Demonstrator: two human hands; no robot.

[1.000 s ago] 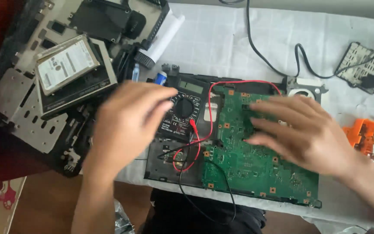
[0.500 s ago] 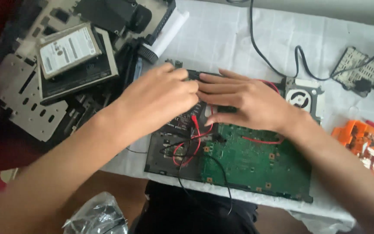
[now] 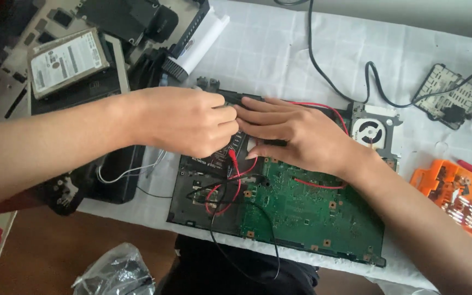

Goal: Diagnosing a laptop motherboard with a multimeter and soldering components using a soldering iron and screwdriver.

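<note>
Multimeter (image 3: 236,146) lies on the green circuit board (image 3: 312,207), near its top-left corner, mostly hidden under both hands. Left hand (image 3: 184,120) curled on it, right hand (image 3: 296,136) flat over it; grip itself not visible. Red and black leads (image 3: 230,188) lie loose on board, no probing visible. Fan (image 3: 371,131) at board's top-right; orange bit case (image 3: 457,194) further right

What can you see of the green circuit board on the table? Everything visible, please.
The green circuit board lies flat on the white cloth, its long side running left to right, the near edge at the table's front. It is bare, studded with small components and mounting holes, with a darker panel at its left end. Red and black leads loop across it. The right hand rests over its upper part beside the left hand; what lies beneath them is hidden. A cooling fan sits at its upper right corner.
</note>
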